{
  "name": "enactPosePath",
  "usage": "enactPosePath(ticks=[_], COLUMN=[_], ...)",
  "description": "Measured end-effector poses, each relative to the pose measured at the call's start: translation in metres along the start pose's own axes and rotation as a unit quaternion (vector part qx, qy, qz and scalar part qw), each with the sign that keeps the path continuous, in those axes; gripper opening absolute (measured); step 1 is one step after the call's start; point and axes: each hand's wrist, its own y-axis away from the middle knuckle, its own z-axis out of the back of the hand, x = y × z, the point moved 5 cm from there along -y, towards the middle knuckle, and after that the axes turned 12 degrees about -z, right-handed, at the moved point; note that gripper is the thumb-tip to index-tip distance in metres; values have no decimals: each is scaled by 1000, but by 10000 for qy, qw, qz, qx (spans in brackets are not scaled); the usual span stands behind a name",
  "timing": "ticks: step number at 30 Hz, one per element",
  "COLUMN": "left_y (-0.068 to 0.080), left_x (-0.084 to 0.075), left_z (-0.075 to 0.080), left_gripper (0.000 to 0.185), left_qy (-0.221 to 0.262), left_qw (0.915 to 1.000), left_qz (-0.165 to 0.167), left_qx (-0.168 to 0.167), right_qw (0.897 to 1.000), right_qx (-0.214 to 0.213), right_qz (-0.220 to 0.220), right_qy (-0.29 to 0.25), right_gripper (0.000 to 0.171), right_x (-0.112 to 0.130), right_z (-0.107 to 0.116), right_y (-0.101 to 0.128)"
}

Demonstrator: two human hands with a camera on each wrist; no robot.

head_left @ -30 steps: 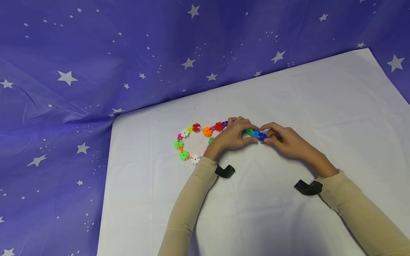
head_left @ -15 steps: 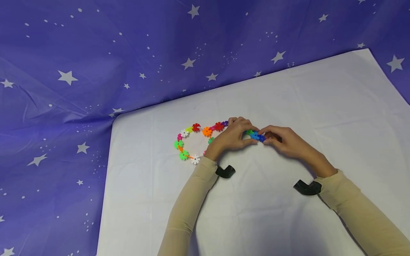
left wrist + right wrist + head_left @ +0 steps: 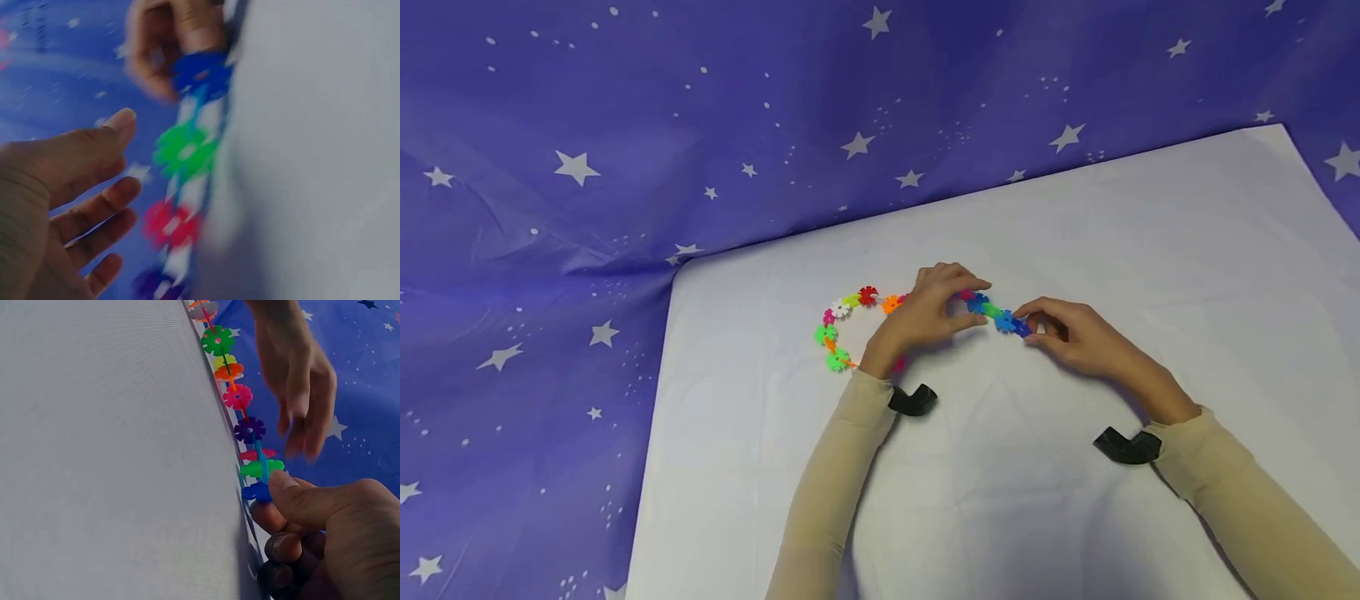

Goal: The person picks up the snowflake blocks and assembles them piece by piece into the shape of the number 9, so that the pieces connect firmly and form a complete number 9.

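A chain of coloured snowflake discs (image 3: 992, 312) lies on the white sheet (image 3: 1075, 517), curling from a green disc at the left to a blue end at the right. My right hand (image 3: 1030, 323) pinches that blue end disc (image 3: 257, 490) between thumb and fingers. My left hand (image 3: 955, 302) hovers over the middle of the chain with relaxed fingers. In the left wrist view its thumb and fingers (image 3: 119, 156) are spread beside the green disc (image 3: 186, 150) and hold nothing. Part of the chain is hidden under the left hand.
A purple cloth with white stars (image 3: 625, 125) covers the area behind and left of the white sheet. Black camera mounts sit at my left wrist (image 3: 912, 400) and right wrist (image 3: 1126, 446).
My left hand has let go of the chain and drawn back to the left. My right hand has pulled the blue end to the right, stretching that part straighter.
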Motion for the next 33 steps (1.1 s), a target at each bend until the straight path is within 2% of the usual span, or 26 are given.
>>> enactPosePath(ticks=[4,8,12,16,19,23,30,33], left_y=[40,90,139,172,185,187,180,180], left_x=[13,40,67,83,88,91,92,91], left_z=[38,68,84,92,93,88,84,86], left_gripper=[44,44,49,53,50,44,37,40], left_qy=[138,-58,2,436,844,1182,910,877], left_qw=[9971,9906,9818,9728,9663,9629,9652,9640], left_qz=[106,693,1482,2085,2321,2350,2383,2442], left_qx=[-742,-1179,-1187,-907,-732,-606,-573,-576], right_qw=[10000,9999,9999,9998,9982,9946,9931,9931], right_qx=[22,-48,-81,73,417,816,946,975], right_qz=[-14,2,-97,-198,-420,-630,-682,-645], right_qy=[93,106,68,-55,-114,-102,-92,-33], right_gripper=[37,37,34,33,32,33,33,34], right_x=[1,2,4,6,7,9,11,12], right_z=[1,3,6,6,3,-1,-3,-5], right_y=[1,0,-4,-16,-27,-32,-32,-32])
